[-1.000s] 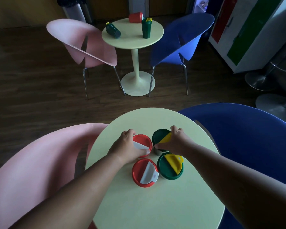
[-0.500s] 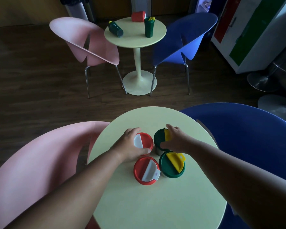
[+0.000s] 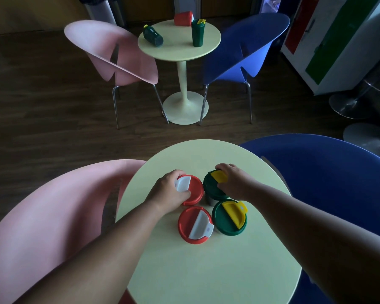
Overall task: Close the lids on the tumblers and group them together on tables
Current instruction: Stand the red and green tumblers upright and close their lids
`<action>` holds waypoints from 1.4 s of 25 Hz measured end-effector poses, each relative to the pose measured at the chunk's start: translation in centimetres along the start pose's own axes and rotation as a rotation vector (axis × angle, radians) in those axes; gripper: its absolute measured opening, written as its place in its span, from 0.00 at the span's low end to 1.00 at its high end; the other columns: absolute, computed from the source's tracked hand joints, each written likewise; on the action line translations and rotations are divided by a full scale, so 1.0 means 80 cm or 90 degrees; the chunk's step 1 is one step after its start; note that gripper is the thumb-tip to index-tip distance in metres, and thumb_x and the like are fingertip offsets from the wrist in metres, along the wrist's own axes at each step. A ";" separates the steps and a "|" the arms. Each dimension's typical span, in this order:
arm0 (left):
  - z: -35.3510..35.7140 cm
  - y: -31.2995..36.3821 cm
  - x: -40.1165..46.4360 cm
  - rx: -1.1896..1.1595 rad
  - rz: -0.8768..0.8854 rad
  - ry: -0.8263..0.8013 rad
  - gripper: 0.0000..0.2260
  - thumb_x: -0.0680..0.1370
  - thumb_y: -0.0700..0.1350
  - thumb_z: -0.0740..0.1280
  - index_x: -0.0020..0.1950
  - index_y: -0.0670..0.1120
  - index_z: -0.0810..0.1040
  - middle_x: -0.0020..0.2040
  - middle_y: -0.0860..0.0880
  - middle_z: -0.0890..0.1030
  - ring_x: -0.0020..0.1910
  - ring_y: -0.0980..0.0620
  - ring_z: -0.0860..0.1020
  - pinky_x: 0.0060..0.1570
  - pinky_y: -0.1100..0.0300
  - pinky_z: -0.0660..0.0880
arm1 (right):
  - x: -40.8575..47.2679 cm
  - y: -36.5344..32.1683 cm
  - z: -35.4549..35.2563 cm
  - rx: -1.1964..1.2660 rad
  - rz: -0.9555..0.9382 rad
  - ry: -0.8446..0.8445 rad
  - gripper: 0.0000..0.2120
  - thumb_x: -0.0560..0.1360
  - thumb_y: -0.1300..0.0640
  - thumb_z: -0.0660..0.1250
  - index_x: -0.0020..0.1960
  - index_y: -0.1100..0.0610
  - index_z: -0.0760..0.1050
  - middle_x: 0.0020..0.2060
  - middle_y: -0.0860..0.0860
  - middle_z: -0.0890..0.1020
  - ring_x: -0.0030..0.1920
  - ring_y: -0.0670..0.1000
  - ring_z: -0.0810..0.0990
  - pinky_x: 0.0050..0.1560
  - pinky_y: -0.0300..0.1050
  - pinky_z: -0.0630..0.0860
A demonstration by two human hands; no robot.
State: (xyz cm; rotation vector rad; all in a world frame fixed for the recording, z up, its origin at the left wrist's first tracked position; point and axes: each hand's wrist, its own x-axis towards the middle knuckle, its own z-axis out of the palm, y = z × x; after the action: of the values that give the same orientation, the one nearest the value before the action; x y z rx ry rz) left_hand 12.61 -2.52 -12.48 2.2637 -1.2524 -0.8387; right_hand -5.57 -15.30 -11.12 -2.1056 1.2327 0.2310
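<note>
On the near counter, I'm gripping the back red tumbler with my left hand and the back green tumbler with my right hand, having just twisted both so their flaps now face away, grouping nearly finished.

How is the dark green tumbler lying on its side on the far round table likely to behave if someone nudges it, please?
The dark green tumbler lying on its side would probably roll, since its round body rests lengthwise on the smooth far round table. It lies near the left edge, so it might roll off. It looks like rigid plastic, so likely stiff.
</note>
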 end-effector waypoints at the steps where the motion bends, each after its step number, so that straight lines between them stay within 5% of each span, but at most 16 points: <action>1: -0.001 -0.002 -0.001 -0.002 0.001 -0.003 0.25 0.71 0.48 0.75 0.67 0.53 0.73 0.62 0.53 0.78 0.56 0.51 0.76 0.50 0.62 0.70 | 0.001 0.001 -0.001 -0.001 -0.009 -0.001 0.28 0.76 0.59 0.66 0.74 0.50 0.64 0.69 0.53 0.71 0.65 0.56 0.72 0.57 0.48 0.75; 13: -0.002 -0.004 -0.002 0.004 0.017 -0.006 0.26 0.74 0.52 0.73 0.72 0.56 0.73 0.66 0.52 0.77 0.56 0.50 0.77 0.52 0.63 0.70 | 0.002 0.016 -0.006 0.013 -0.003 0.013 0.26 0.76 0.52 0.69 0.71 0.51 0.65 0.64 0.54 0.75 0.54 0.53 0.73 0.52 0.47 0.75; 24: -0.007 -0.004 0.006 0.023 0.041 -0.029 0.27 0.74 0.51 0.73 0.72 0.57 0.73 0.66 0.51 0.78 0.53 0.52 0.76 0.52 0.63 0.71 | 0.008 0.019 -0.013 -0.026 -0.056 -0.017 0.26 0.78 0.52 0.68 0.73 0.51 0.63 0.66 0.54 0.74 0.55 0.52 0.72 0.51 0.45 0.73; 28: -0.002 -0.008 0.004 0.035 0.044 -0.033 0.29 0.76 0.53 0.72 0.76 0.56 0.68 0.71 0.50 0.74 0.66 0.49 0.74 0.60 0.60 0.70 | 0.003 0.018 -0.012 -0.016 -0.042 -0.015 0.30 0.78 0.50 0.68 0.76 0.52 0.61 0.70 0.55 0.71 0.64 0.56 0.73 0.58 0.47 0.73; 30: 0.003 -0.008 -0.007 0.034 0.036 0.016 0.30 0.76 0.54 0.71 0.76 0.53 0.66 0.71 0.48 0.71 0.68 0.48 0.71 0.62 0.57 0.70 | -0.008 0.019 -0.010 0.004 -0.030 0.045 0.30 0.78 0.48 0.68 0.75 0.52 0.61 0.71 0.55 0.69 0.64 0.56 0.74 0.58 0.48 0.73; 35: 0.030 -0.013 -0.088 -0.003 0.140 0.198 0.22 0.71 0.55 0.74 0.61 0.48 0.77 0.54 0.52 0.77 0.54 0.49 0.77 0.51 0.56 0.76 | -0.069 0.038 0.012 0.037 -0.077 0.176 0.20 0.76 0.50 0.70 0.65 0.53 0.71 0.60 0.51 0.74 0.56 0.52 0.76 0.51 0.43 0.73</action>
State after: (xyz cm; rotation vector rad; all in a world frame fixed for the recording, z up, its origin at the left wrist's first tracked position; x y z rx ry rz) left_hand 8.71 3.85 -12.74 2.1023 -1.3150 -0.3929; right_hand -10.85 -11.81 -10.68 -2.2049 1.2450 -0.1535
